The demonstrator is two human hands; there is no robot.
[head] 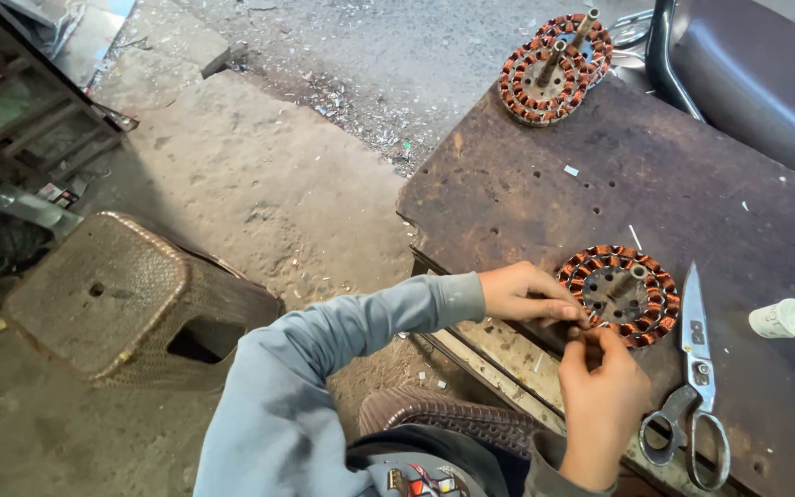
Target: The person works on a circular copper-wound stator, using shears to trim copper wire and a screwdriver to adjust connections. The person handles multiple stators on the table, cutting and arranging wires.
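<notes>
Left hand (528, 294) touched near edge of round motor winding (620, 294), fingers pinched on its rim. Right hand (600, 396) pinched same edge from below, grip tight on thin bit, too small to tell what. Winding lay flat on rusty metal surface (526, 198), copper coils in ring, short shaft up in middle. Big scissors (697, 387) lay just beside it. Small white cup (786, 319) farther over. Two more windings (554, 69) stacked at far corner. Woven stool (112, 294) stood on floor.

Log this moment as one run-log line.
left hand: fingers on stator edge | right hand: pinching at same edge | scissors: beside, untouched | bench: two more stators
</notes>
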